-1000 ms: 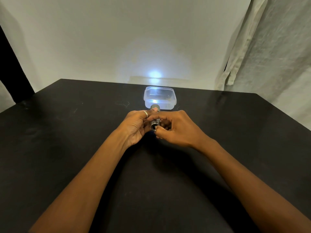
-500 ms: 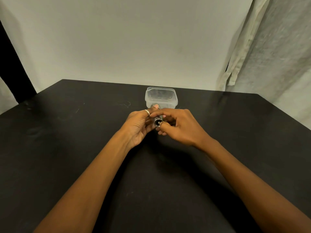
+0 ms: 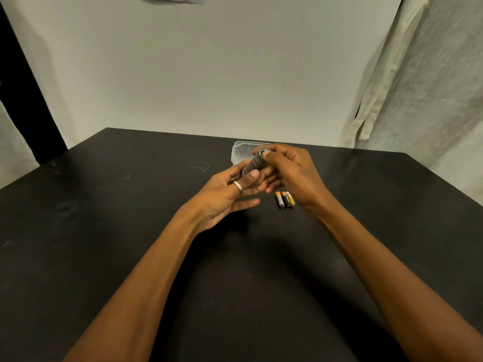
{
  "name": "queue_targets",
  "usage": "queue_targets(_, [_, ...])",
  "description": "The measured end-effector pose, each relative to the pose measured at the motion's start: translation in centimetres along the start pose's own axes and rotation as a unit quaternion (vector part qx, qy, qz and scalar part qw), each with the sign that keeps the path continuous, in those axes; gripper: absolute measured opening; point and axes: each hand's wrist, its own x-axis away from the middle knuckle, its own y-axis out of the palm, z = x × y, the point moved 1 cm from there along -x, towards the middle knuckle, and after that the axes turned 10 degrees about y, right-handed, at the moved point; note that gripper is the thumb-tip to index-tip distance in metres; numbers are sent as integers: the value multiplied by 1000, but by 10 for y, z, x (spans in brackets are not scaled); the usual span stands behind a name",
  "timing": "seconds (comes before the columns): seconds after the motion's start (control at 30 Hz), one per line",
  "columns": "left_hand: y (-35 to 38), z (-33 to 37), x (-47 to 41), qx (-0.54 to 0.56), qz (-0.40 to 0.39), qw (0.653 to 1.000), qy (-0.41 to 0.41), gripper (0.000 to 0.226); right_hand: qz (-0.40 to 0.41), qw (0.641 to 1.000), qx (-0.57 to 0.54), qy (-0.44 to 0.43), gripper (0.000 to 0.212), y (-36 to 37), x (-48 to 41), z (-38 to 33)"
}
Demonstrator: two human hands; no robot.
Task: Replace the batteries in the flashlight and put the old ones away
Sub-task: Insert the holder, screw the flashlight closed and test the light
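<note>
Showing black table [image 3: 104, 257] w/ clear plastic box [image 3: 239, 150] at the far side. Both hands now raised vs. a moment ago: left hand [image 3: 230, 194] loosely cupped under the flashlight [image 3: 257, 162], right hand [image 3: 292, 173] clamped on its upper end, thumb on the cap. Beam seen 1 s earlier is off. Three small batteries [image 3: 285, 199] lie together on table beside right wrist; old or new, can't tell.
</note>
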Motion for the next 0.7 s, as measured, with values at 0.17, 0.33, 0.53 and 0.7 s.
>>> queue_targets(0.17, [-16, 9, 3, -38, -30, 999, -9, 62, 8, 1000, 6, 9, 27, 4, -7, -9])
queue_targets(0.33, [-20, 10, 5, -159, -45, 986, 13, 46, 25, 999, 23, 24, 37, 11, -15, -16])
queue_targets(0.53, [-34, -1, 0, -319, 19, 942, 105, 23, 26, 994, 103, 17, 30, 24, -19, -6])
queue_targets(0.7, [-52, -7, -14, -457, 118, 861, 191, 24, 62, 978, 198, 25, 43, 22, -23, 7])
